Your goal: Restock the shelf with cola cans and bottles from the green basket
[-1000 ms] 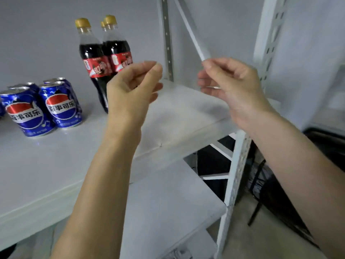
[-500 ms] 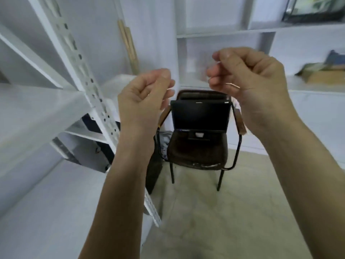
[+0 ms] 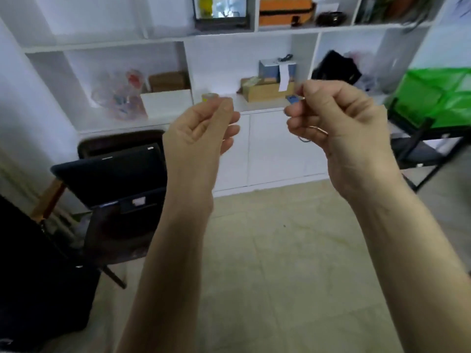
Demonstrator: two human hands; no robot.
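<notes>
The room has a pale tiled floor [image 3: 267, 250] backed by a white wall unit of open cubbies [image 3: 216, 59] over closed cabinet doors.

Nearest the camera, both forearms are raised at chest height, well apart from each other. The left hand [image 3: 201, 128] has its fingers curled loosely toward the thumb and carries nothing. The right hand [image 3: 339, 115] is likewise curled with no can or bottle in it; a thin ring [image 3: 316, 128] shows on 1 finger. Neither grip is on stock.

At the left edge, a dark chair [image 3: 114, 189] stands on the floor with a black folded object on its seat.

The green basket [image 3: 433, 95] sits at the far right, resting on a black folding stand [image 3: 418, 138], well apart from both hands. Its interior is not visible from this angle, so how many cans and bottles it holds cannot be told. The shelf to be restocked is out of view.

Judged step: travel to the basket to fetch more stock.
1. Close on the basket until its opening is in view before reaching in.
2. Open each hand wide, then wrap it round 1 item at mid-body.
3. Lift bottles upright; the stand looks light and may shift under a sideways pull.

The far cubbies hold a cardboard box [image 3: 260, 91], an orange case [image 3: 285, 11] and clear bags [image 3: 119, 98]; none is task stock.
</notes>
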